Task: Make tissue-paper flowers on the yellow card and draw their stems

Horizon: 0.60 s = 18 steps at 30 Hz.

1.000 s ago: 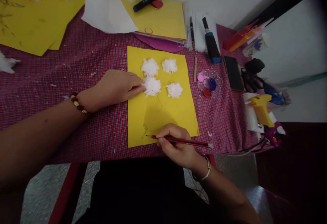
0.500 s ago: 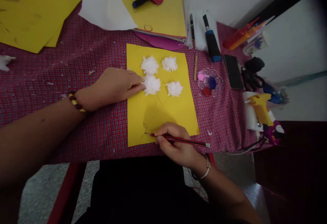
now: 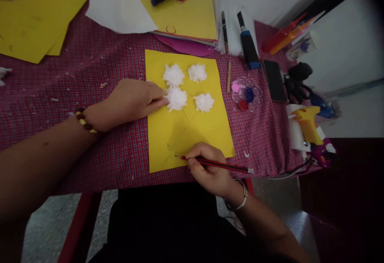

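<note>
Brown-and-gold beads (image 3: 85, 121) circle the wrist of the left hand (image 3: 132, 100), its fingers bunched at the left edge of one yellow sheet (image 3: 160, 129) on the worktop (image 3: 127, 143); whether they grip, I cannot tell. Four white tufts (image 3: 176, 98) sit on the sheet, two by two. Sketching seems in hand below: one red-and-black pencil (image 3: 216, 162), pinched in the right hand (image 3: 211, 170). The next stroke calls for steady paper.
</note>
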Available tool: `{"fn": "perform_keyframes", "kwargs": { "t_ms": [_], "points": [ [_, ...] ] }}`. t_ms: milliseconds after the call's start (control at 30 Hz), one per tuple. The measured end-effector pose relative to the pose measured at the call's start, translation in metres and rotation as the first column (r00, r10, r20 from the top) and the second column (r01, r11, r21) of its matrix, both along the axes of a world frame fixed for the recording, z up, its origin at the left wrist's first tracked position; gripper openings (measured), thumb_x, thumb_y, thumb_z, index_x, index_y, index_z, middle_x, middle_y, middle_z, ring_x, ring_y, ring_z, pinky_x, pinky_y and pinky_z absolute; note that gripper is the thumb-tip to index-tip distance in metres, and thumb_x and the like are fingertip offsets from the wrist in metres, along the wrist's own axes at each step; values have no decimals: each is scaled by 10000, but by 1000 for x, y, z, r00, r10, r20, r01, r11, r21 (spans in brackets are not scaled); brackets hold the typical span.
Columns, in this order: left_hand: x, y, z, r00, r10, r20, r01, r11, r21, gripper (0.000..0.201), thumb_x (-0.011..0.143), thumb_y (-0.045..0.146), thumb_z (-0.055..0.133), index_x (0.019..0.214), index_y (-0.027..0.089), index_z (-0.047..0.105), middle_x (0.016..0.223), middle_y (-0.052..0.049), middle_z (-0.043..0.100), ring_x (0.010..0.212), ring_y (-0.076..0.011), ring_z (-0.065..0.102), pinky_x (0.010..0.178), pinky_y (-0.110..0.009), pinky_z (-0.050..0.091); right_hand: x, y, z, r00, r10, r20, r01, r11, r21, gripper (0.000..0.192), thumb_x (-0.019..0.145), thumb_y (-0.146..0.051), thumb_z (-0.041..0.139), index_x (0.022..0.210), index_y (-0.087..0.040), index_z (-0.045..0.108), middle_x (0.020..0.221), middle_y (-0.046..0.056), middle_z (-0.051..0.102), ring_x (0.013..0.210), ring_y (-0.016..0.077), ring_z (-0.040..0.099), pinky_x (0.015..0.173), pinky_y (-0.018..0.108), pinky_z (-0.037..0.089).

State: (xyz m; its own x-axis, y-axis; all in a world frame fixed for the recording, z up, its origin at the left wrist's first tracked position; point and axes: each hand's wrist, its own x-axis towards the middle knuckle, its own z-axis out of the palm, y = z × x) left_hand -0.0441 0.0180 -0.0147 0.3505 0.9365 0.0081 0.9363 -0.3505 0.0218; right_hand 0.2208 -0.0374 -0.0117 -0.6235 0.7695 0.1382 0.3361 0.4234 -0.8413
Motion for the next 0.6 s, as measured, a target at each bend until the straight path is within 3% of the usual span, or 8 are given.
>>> {"fn": "perform_keyframes", "kwargs": {
  "t_ms": [433, 600],
  "points": [
    [1, 1, 0, 999, 43, -32, -44, 998, -37, 436, 987, 462, 328, 762, 173, 566, 789, -38, 590, 723, -170, 539, 541, -285, 184, 1, -1, -3, 994, -104, -32, 104, 995, -9, 133, 768, -83, 546, 775, -215, 533, 675, -37, 586, 606, 102, 536, 577, 269, 407],
    [1, 1, 2, 999, 30, -26, -32, 997, -68, 472, 988, 473, 278, 788, 172, 582, 813, -57, 607, 750, -194, 562, 561, -292, 236, 2, 1, 0, 997, -54, -62, 51, 997, -51, 121, 795, -103, 554, 797, -223, 555, 691, -36, 609, 605, 99, 550, 576, 268, 429]
  ]
}}
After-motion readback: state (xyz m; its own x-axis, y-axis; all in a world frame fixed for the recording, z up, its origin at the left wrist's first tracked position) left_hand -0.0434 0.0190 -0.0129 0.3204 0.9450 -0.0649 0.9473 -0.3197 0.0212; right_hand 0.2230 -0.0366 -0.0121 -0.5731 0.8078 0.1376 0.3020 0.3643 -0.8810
